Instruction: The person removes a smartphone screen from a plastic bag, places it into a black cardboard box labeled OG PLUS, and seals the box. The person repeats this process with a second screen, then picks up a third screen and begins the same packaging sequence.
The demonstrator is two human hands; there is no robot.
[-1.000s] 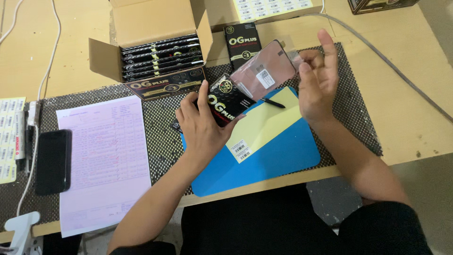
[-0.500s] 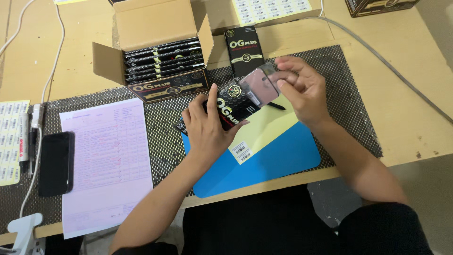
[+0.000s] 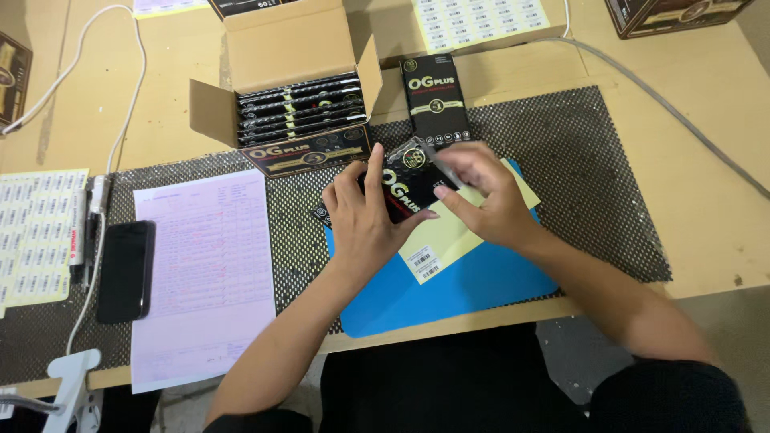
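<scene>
Hands meet over the blue mat [image 3: 449,293], the reference point for this bench. Left hand [image 3: 362,223] is clamped on a flat black retail packet [image 3: 407,196] at the mat's far edge, fingers spread to steady it. Right hand [image 3: 485,202] pinches a thin clear sleeve [image 3: 433,152] at the packet's top, apparently aligning it with the opening. A yellow sheet [image 3: 437,240] lies on the mat beneath them. Beyond the mat stands an open carton [image 3: 301,104] of matching packets; left of it, a pink form [image 3: 204,273] and a dark phone [image 3: 126,271].
</scene>
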